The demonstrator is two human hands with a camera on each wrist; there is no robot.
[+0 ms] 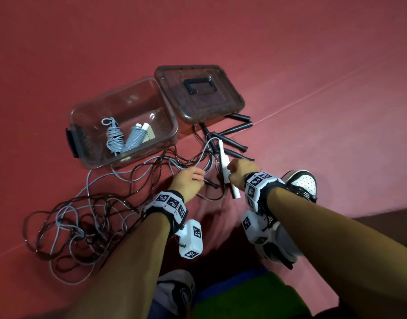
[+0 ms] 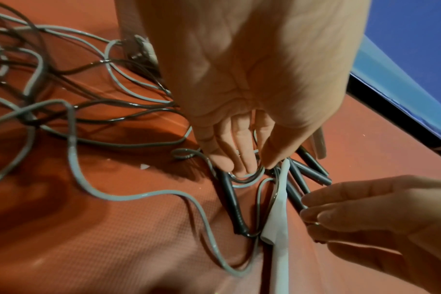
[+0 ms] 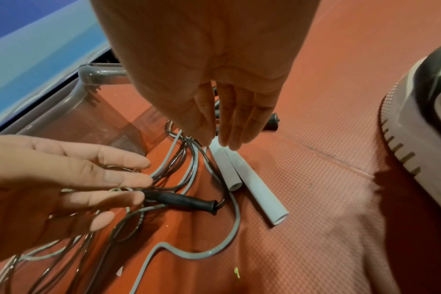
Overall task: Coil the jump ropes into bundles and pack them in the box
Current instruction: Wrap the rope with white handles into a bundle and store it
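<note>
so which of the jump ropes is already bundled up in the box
The grey rope with white handles, coiled inside the clear box. The other grey rope and the black ropes lie loose and tangled on the floor.

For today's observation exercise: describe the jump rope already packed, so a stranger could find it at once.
Find the clear plastic box on the red floor. Inside lies a grey rope bundle beside its ribbed grey handles. It alone is coiled; the other ropes sprawl loose outside.

Both forearms reach down and forward — left hand (image 1: 190,181) and right hand (image 1: 241,172) close together, fingers straight, spread, gripping nothing.
</note>
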